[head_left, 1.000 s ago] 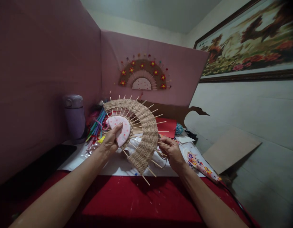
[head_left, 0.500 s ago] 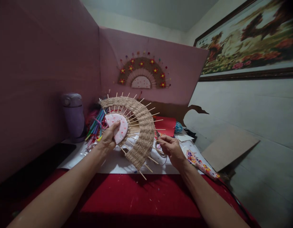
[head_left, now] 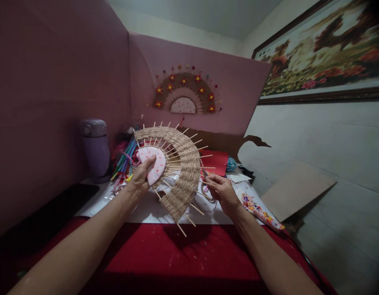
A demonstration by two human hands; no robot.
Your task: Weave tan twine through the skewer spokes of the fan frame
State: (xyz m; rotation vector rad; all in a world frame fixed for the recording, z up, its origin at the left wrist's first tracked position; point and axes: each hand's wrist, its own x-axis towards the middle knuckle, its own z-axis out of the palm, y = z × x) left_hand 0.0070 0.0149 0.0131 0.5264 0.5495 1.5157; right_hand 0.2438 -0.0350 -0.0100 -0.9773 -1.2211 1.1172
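My left hand (head_left: 140, 177) is closed on the half-round centre piece (head_left: 156, 159) of a woven fan, its thumb over white cloth with pink dots. The fan's broad band (head_left: 189, 164) of tan cord is woven across thin wooden sticks, whose tips stick out past the outer edge. The fan is tilted above the table, curved side to the right. At that edge, my right hand (head_left: 222, 190) pinches with thumb and fingertips near a stick. A thin dark strand or tip (head_left: 204, 172) shows at the fingers; I cannot make out what it is.
A finished-looking flowered fan (head_left: 183, 84) hangs on the pink board behind. At left stand a purple bottle (head_left: 95, 149) and coloured pipe cleaners (head_left: 124, 162). Red paper (head_left: 217, 162), blue yarn (head_left: 231, 164) and a flower-patterned glue gun-like object (head_left: 260, 209) lie right. Red cloth (head_left: 177, 258) covers the front.
The fan has turned slightly, its lower end shifting a little left and its upper left end a little right. Both hands keep nearly the same place and grip.
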